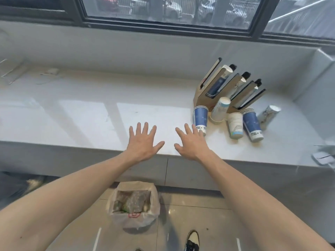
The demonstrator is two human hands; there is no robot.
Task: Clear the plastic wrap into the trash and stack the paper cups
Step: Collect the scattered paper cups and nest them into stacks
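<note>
My left hand (143,142) and my right hand (190,144) hover flat over the white counter (90,115), fingers spread, holding nothing. Right of my right hand stand stacks of paper cups upside down: a blue stack (200,120) almost touching my fingertips, a white stack (219,110), another white stack (235,127), a second blue stack (252,126) and a patterned cup (268,115) further right. Behind them a cardboard cup holder (226,87) holds more cups in tilted slots. On the floor below sits a trash bin (134,205) lined with a plastic bag, with crumpled plastic inside.
A window and dark frame (163,24) run along the back of the counter. A small white object (324,157) lies at the counter's right edge, and faint bits (51,71) at the back left. My shoe (192,240) is on the tiled floor.
</note>
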